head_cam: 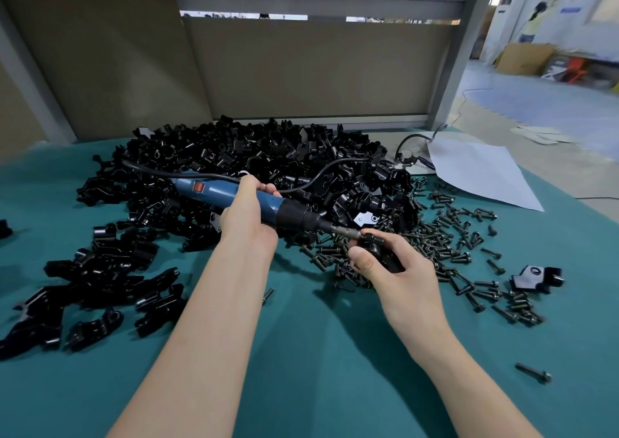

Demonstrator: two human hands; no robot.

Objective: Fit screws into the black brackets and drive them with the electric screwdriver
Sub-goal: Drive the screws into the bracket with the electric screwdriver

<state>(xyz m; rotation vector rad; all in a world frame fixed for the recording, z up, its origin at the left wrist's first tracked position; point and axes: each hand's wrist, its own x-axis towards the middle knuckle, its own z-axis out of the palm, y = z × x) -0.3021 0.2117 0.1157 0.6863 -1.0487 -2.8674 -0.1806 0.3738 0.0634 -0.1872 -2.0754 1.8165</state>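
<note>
Head view looks down on a table covered in teal cloth, both bare forearms reaching in from the bottom edge. The left hand is wrapped around the blue body of the screwdriver, which lies nearly level and points to the right; its red switch faces up near the rear end, and its black cord loops back over the heap. The right hand is closed on one bracket, thumb pressed on the near side and fingers curled behind it. The bit meets the top of that bracket, right at the thumb side; whether a screw sits under the tip is too small to tell. Behind the hands a big heap of brackets spreads across the middle of the table, and looser brackets lie scattered to the left. A spread of screws lies to the right of the heap and under the right hand. One bracket lies alone at the far right of the screws, a single screw lies near the right forearm, and another screw lies between the two arms. A white sheet lies at the back right corner, beside the cord's end.
</note>
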